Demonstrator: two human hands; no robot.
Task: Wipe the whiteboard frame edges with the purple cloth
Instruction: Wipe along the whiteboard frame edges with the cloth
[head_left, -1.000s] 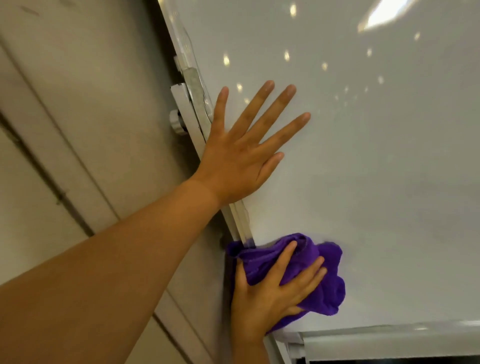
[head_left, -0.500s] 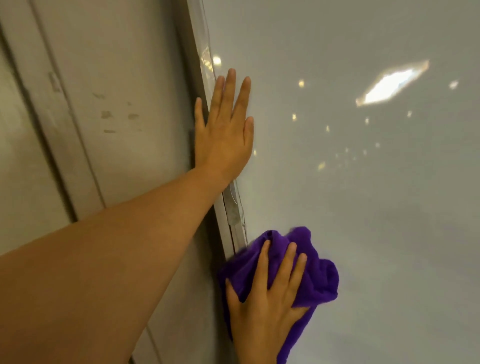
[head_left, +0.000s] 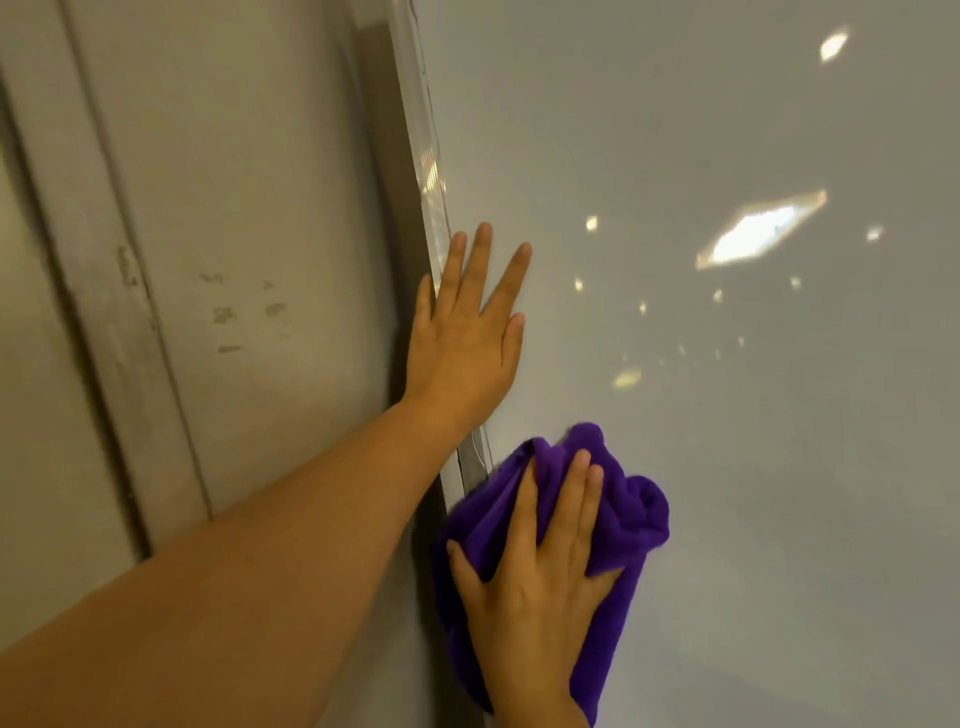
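The whiteboard (head_left: 701, 467) fills the right of the view, glossy with light reflections. Its silver left frame edge (head_left: 428, 171) runs from top centre down to the cloth. My left hand (head_left: 467, 338) lies flat on the board beside that edge, fingers pointing up, holding nothing. The purple cloth (head_left: 631, 514) is bunched over the frame edge just below, draped around both sides of it. My right hand (head_left: 540, 582) presses on the cloth with fingers spread over it and thumb on the frame side. The frame under the cloth is hidden.
A beige wall (head_left: 249, 208) with scuff marks and a vertical trim strip (head_left: 104, 291) stands to the left, behind the board. My left forearm (head_left: 234, 571) crosses the lower left of the view.
The view has tilted up along the left frame edge; the bottom rail has left the view. My right hand with the cloth has slid up the edge, and my left hand has shifted up, fingers closer together.
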